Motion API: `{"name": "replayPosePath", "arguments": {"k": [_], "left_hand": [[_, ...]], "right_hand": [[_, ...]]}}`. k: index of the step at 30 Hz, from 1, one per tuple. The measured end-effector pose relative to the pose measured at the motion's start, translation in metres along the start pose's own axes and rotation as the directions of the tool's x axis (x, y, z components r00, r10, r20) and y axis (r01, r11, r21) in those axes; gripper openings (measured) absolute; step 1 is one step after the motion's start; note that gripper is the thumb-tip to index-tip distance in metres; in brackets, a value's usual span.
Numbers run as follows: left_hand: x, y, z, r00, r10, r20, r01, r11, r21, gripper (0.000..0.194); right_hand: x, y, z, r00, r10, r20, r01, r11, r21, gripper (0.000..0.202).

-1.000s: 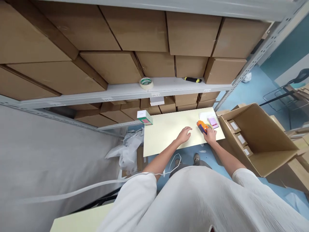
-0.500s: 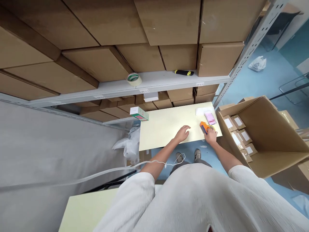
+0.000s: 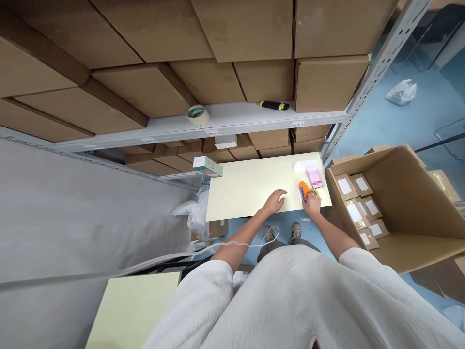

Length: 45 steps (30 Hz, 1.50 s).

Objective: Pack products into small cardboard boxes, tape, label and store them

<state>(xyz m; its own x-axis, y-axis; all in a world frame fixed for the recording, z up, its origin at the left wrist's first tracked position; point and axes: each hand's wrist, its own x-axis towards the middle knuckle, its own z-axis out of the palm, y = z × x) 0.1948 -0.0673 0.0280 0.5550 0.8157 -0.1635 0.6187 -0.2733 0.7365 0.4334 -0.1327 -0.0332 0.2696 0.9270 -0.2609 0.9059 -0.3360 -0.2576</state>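
My right hand (image 3: 311, 204) is closed on an orange tape dispenser (image 3: 304, 188) at the right front of the pale yellow table (image 3: 250, 186). Some blue and yellow shows on the dispenser; its handle is hidden by my fingers. Nothing is in my left hand (image 3: 275, 201), whose curved fingers are apart at the table's front edge. Just behind the dispenser lies a pink item (image 3: 314, 178), blurred out, beside a white packet (image 3: 302, 166). At the table's back left corner sits a small green and white box (image 3: 208, 166).
To the right stands a large open carton (image 3: 417, 203) with several small labelled boxes (image 3: 358, 211) inside. Behind the table, a metal shelf (image 3: 232, 115) bears cartons, a tape roll (image 3: 198, 115) and a utility knife (image 3: 274, 105). A white cable (image 3: 214, 246) crosses my left forearm.
My right hand and the tape dispenser have shifted slightly left. My left hand has hardly moved. The camera view has tilted a little.
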Motion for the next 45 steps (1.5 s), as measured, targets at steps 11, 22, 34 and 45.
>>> {"name": "replayPosePath", "arguments": {"k": [11, 22, 34, 45], "left_hand": [[-0.013, -0.005, -0.026, 1.000, 0.019, -0.001, -0.019, 1.000, -0.006, 0.042], [-0.070, -0.059, -0.084, 0.985, -0.009, -0.173, -0.001, 0.999, -0.054, 0.042], [-0.183, -0.100, -0.103, 0.767, -0.293, -0.571, 0.244, 0.956, -0.163, 0.040], [-0.300, -0.060, -0.003, 0.331, -0.588, -0.738, 0.480, 0.778, -0.405, 0.041]], "right_hand": [[-0.002, -0.010, -0.017, 0.986, -0.038, -0.161, 0.052, 0.995, 0.083, 0.025], [-0.002, -0.145, -0.030, 0.878, -0.405, -0.253, 0.447, 0.884, 0.138, 0.024], [0.011, -0.267, 0.002, 0.576, -0.818, -0.019, 0.801, 0.559, 0.212, 0.023], [-0.058, -0.320, 0.050, 0.010, -0.983, 0.183, 0.947, 0.068, 0.315, 0.021]]}}
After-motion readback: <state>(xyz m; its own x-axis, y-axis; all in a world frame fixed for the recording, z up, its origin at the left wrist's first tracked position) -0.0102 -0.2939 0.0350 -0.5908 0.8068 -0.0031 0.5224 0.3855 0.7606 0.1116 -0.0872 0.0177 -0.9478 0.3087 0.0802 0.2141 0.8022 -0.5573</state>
